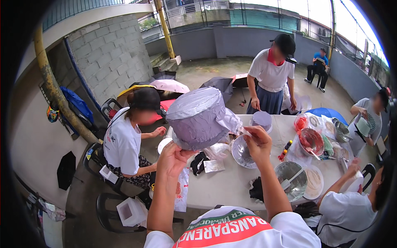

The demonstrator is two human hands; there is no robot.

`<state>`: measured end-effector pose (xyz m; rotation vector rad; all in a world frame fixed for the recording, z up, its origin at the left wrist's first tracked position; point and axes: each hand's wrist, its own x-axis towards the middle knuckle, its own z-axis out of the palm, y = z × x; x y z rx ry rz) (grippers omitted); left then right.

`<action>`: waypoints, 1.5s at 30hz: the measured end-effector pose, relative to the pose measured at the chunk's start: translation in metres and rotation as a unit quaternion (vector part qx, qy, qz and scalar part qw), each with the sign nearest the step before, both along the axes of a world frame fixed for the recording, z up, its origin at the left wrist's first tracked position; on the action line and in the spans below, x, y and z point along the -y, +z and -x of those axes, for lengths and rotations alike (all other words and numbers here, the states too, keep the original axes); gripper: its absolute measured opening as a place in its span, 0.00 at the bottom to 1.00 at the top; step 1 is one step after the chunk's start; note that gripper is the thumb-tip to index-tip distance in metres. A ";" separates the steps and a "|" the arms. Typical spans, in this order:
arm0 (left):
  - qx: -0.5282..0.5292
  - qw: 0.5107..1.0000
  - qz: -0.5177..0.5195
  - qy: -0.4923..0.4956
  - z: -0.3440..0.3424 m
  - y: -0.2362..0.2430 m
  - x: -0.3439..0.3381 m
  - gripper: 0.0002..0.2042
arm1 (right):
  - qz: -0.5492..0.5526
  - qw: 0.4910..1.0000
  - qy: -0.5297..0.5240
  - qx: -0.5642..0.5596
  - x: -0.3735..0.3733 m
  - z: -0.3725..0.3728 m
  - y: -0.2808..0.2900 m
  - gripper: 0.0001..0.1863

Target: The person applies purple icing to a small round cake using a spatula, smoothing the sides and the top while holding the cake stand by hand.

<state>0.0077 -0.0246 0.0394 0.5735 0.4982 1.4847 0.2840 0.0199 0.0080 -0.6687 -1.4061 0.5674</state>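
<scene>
While left fingers (pixel 178 153) support its underside, the cake (pixel 199 118) tilts.

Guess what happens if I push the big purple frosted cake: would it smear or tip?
The purple frosted cake would probably smear, since its surface looks thick and ridged. It may be light for its size: the left hand alone seems to support it from below. It could tip, being held up tilted.

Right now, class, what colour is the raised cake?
The cake is greyish lavender, clearest in the head view.
</scene>
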 end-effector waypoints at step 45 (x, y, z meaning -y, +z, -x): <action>-0.058 0.987 -0.044 0.146 -0.048 -0.010 -0.009 0.09 | 0.048 0.997 0.024 -0.055 0.009 -0.023 0.024 0.04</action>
